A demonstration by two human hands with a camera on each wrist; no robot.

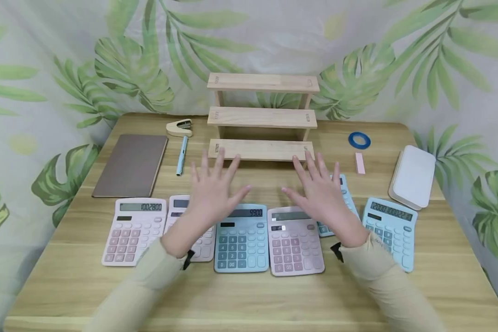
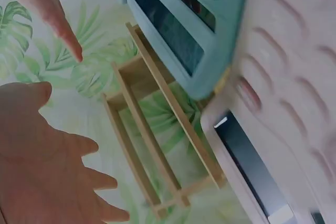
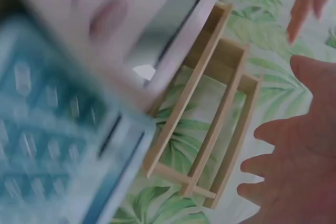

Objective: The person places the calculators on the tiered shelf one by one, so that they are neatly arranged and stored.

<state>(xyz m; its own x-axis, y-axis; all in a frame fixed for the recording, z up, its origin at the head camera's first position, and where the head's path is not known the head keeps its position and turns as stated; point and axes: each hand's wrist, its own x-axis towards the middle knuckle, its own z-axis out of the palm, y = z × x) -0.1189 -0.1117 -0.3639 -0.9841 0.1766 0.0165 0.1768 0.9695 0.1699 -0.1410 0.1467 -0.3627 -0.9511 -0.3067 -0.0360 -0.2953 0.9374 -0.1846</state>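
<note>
My left hand [image 1: 210, 193] hovers with fingers spread over a row of calculators, holding nothing. Its arm partly covers a pink calculator [image 1: 203, 246]. Likewise spread and holding nothing, my right hand [image 1: 321, 193] overlaps a blue calculator [image 1: 346, 193] that its wrist partly hides. Between the arms lie a blue calculator [image 1: 241, 240] displaying digits and a pink calculator [image 1: 295, 242]. Another pink calculator [image 1: 133, 233] marks the row's left end, another blue calculator [image 1: 390, 230] its right. Both wrist views show spread fingers, with calculators [image 2: 197, 35] [image 3: 68, 114] close to each camera.
A three-step wooden rack [image 1: 261, 117] stands at the back middle. Left of it are a brown notebook [image 1: 130, 166], a blue pen [image 1: 182, 156] and a cream stapler [image 1: 179, 128]. Blue tape [image 1: 359, 147], a pink eraser-like strip [image 1: 359, 163] and a white case [image 1: 412, 176] lie right.
</note>
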